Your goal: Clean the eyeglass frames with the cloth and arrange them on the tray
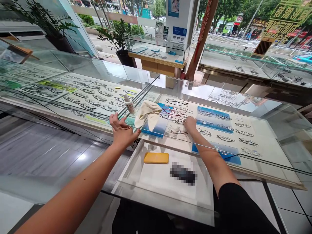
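Note:
My left hand [124, 130] rests on the glass edge of the display counter with its fingers spread and nothing held. Close by it stand a small white bottle [129, 104] and a crumpled cream cloth [148, 113] on the glass top. Reaching into the case, my right hand [190, 124] has its fingers pinched at the end of a pair of eyeglasses [179, 120], among several pairs laid in rows. The fingertips are small in view and partly hidden. Beneath part of these rows lies a blue display card [156, 129].
An open drawer [129, 177] juts out below, with a yellow case [156, 158] and a blurred dark object [183, 174] in it. More eyeglasses lie on blue cards [214, 119] to the right. Glass panes [243, 107] surround the case. A potted plant [123, 42] stands beyond.

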Demonstrator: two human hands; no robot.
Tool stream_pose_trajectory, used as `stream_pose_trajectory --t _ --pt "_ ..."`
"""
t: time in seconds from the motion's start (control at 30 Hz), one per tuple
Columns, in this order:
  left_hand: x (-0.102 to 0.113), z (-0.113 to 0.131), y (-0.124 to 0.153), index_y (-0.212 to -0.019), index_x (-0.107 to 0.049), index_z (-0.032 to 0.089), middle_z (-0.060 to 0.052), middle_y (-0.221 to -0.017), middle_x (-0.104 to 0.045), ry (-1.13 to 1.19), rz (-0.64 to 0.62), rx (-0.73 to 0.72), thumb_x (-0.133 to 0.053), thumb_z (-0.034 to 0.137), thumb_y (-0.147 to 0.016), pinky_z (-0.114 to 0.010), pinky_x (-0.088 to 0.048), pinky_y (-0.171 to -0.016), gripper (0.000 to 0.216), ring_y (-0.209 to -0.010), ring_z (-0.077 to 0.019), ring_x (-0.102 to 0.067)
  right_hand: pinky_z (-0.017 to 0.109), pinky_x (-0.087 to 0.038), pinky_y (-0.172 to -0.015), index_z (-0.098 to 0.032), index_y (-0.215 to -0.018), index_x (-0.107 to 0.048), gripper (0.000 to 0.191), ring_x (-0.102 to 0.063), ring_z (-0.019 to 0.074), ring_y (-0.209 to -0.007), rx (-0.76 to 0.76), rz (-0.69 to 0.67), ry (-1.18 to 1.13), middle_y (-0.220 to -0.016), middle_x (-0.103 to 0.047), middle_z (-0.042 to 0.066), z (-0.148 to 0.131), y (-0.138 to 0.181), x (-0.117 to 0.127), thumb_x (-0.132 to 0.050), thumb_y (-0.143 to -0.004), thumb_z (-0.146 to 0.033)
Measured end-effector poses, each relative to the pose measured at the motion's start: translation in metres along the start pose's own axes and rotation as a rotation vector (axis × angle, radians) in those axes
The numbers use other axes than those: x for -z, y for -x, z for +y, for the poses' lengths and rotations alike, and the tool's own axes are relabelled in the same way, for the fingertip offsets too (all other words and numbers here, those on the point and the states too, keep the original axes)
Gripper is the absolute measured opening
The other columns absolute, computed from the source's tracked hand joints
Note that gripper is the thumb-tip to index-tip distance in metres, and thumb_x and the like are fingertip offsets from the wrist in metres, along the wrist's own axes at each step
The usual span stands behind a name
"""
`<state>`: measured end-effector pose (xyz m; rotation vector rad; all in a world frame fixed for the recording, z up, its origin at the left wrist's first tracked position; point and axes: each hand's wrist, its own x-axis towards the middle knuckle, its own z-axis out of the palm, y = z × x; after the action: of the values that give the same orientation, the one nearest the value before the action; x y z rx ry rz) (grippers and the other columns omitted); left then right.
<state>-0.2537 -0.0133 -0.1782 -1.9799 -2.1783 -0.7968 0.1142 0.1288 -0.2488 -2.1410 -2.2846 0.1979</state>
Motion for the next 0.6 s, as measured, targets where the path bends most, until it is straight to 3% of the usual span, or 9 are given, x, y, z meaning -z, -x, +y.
stream_pose_trajectory --t 0.27,0.43,0.6 --pt "-0.001 -0.001 0.000 -0.146 -0.029 0.002 -0.039 -0.164 -0.011 0.007 0.013 0.013 -0.071 0.048 -0.080 -0.074 -0.011 -0.130 0.091 -0.162 -0.0523 0.004 0.048 -0.039 -0.105 -0.020 -0.108 -0.086 0.044 -0.055 0.0344 -0.125 0.012 0.038 -0.037 -0.130 -0.073 0.019 0.000 -0.007 -0.016 -0.043 -0.105 -0.026" --pt "-0.003 -0.004 0.000 -0.147 -0.027 -0.003 -0.042 -0.163 -0.011 -0.038 0.000 -0.009 -0.066 0.050 -0.086 -0.075 -0.013 -0.128 0.090 -0.162 -0.0524 0.003 0.047 -0.040 -0.107 -0.022 -0.128 -0.078 0.043 -0.050 0.0347 -0.132 -0.035 0.139 -0.063 -0.142 -0.066 0.017 0.007 -0.017 -0.013 -0.044 -0.107 -0.039" --pt "-0.004 -0.006 0.000 -0.147 -0.029 -0.004 -0.041 -0.162 -0.013 -0.018 0.056 -0.033 -0.067 0.050 -0.085 -0.072 -0.013 -0.129 0.090 -0.162 -0.0515 0.003 0.048 -0.040 -0.108 -0.021 -0.130 -0.076 0.045 -0.047 0.0360 -0.135 -0.081 0.210 -0.066 -0.147 -0.064 0.017 0.020 -0.042 -0.004 -0.038 -0.109 -0.032"
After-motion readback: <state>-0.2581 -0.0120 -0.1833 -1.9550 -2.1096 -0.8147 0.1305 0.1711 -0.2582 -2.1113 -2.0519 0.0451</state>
